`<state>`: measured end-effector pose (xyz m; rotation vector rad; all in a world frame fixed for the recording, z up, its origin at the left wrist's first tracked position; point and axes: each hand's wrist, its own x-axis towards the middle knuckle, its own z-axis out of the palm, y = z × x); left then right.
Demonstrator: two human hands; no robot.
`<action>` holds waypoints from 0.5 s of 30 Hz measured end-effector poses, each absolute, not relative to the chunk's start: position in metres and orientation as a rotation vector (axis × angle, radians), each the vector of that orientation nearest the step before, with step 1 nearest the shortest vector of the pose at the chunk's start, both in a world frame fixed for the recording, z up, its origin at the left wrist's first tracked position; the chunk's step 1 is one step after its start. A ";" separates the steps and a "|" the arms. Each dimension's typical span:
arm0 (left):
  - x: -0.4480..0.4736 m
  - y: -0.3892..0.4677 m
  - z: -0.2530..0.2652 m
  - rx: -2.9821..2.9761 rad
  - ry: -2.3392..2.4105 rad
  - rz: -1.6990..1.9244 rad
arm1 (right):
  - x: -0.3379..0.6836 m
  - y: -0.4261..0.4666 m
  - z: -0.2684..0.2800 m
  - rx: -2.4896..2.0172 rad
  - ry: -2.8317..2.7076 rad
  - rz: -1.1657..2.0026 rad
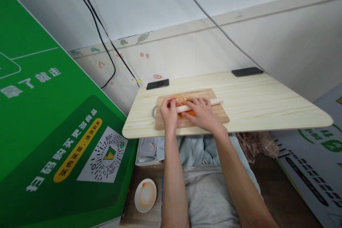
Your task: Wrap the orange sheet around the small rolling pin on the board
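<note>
A pale wooden rolling pin (217, 102) lies across a wooden cutting board (162, 124), with its right end past the board's edge. My right hand (200, 112) is draped over the pin, fingers across it and thumb on the near side. The curled fingers of my left hand (169, 110) close around the pin's left end, which they partly hide. Under and in front of the pin shows a flat orange piece (190, 113), mostly covered by my right hand. Just behind the pin, a lumpy orange-and-white mass (182, 99) touches my left fingertips; its kind is unclear.
The board sits on a light wood table (253, 103) against the wall. Two dark phones lie at the back, one left (157, 84) and one right (247, 71). A stained white plate (145, 195) is low on the left. A green panel (53, 114) stands at left.
</note>
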<state>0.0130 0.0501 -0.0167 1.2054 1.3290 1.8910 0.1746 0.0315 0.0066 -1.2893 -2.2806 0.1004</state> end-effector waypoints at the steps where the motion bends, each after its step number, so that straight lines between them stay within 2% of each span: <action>1: 0.013 0.050 -0.017 1.206 1.328 1.892 | 0.175 0.031 0.007 -1.291 -2.280 0.099; 15: 0.012 0.050 -0.017 1.247 1.342 1.905 | 0.178 0.028 0.013 -1.299 -2.337 0.136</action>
